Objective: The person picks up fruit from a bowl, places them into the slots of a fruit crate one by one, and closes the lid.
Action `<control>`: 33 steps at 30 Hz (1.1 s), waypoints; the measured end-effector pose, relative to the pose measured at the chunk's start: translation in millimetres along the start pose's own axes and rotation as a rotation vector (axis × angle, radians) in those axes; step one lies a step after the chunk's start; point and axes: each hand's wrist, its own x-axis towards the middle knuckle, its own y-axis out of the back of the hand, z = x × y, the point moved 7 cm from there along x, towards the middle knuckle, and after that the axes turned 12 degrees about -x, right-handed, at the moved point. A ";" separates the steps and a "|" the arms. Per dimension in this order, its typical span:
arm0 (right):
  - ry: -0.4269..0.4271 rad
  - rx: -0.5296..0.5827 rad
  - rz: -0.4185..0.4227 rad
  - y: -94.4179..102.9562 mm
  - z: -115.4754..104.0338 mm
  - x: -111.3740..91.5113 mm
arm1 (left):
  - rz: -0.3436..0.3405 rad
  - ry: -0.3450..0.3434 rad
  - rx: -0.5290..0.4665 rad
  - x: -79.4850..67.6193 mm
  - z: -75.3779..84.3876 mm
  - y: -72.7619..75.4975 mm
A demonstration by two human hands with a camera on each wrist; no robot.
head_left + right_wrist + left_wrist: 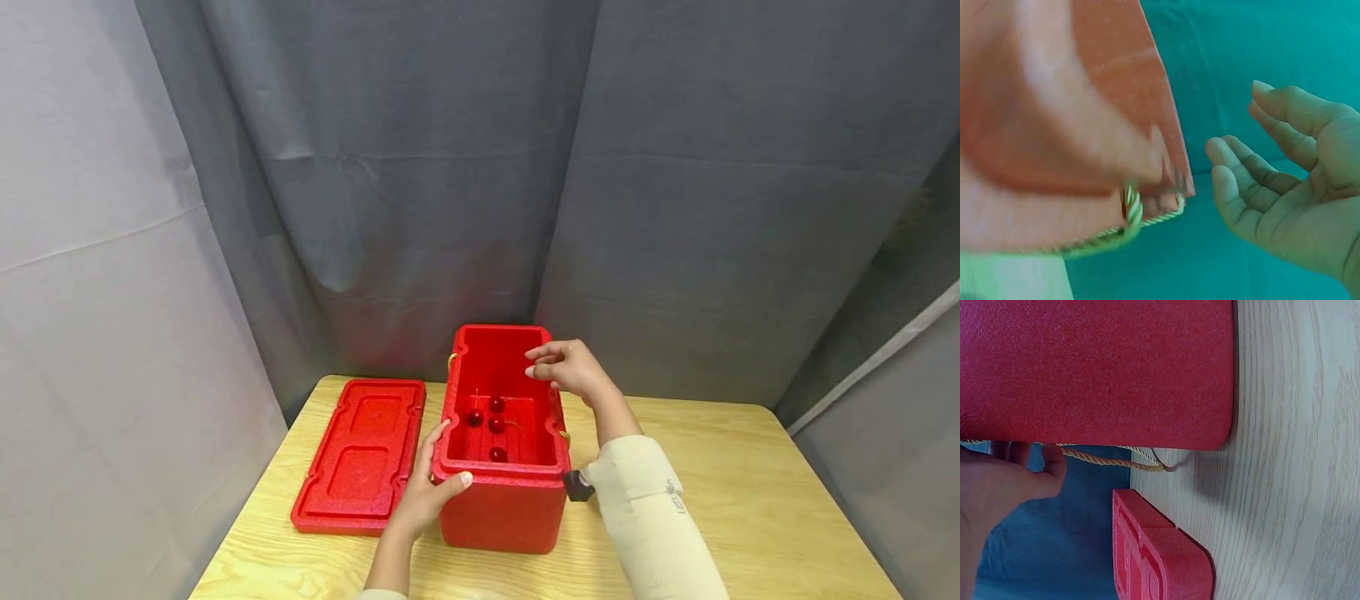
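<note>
A red foam box (502,515) stands with its top off on the wooden table. Several dark red cherries (497,423), some with stems showing, lie on its floor. My left hand (422,500) holds the box's near left corner, the thumb on the front rim and the fingers along the left side. In the left wrist view, those fingers lie beside a twisted yellow rope (1104,461) on the box wall. Over the right rim hovers my right hand (573,367), fingers loosely bent and apart, with nothing in them.
To the left of the box, the red lid (358,483) lies flat on the table (720,492). Grey curtains (420,167) hang behind and at the sides. Another rope loop (1133,206) runs along the box's right side.
</note>
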 end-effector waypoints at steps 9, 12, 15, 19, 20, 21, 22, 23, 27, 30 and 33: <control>0.080 -0.088 0.038 14.5 5.6 -23.9 | -0.003 0.009 -0.003 1.7 0.0 3.4; 0.091 -0.104 0.044 17.7 9.5 -30.9 | 0.002 0.019 0.002 1.0 -0.1 4.7; 0.083 -0.096 0.053 20.4 15.3 -36.7 | 0.007 0.021 0.000 1.1 0.8 5.4; 0.064 -0.110 0.074 24.1 24.5 -43.6 | 0.009 0.019 -0.006 1.9 2.5 4.9; 0.061 -0.117 0.078 24.8 26.7 -45.3 | 0.007 0.018 -0.007 2.3 2.8 4.8; 0.059 -0.121 0.080 25.5 29.0 -46.9 | 0.005 0.017 -0.010 2.5 2.9 4.7; 0.057 -0.125 0.081 26.0 31.5 -48.6 | 0.004 0.016 -0.013 2.6 3.1 4.7; 0.054 -0.121 0.082 26.5 33.9 -50.1 | 0.003 0.014 -0.014 2.7 3.1 4.7; 0.050 -0.101 0.086 28.2 43.7 -55.9 | 0.002 0.009 -0.020 2.8 3.5 4.8; 0.054 -0.095 0.092 29.7 50.4 -60.1 | -0.001 0.007 -0.023 2.8 3.7 4.2; 0.035 -0.097 0.101 31.5 58.3 -64.5 | -0.007 0.010 -0.018 3.2 3.3 4.0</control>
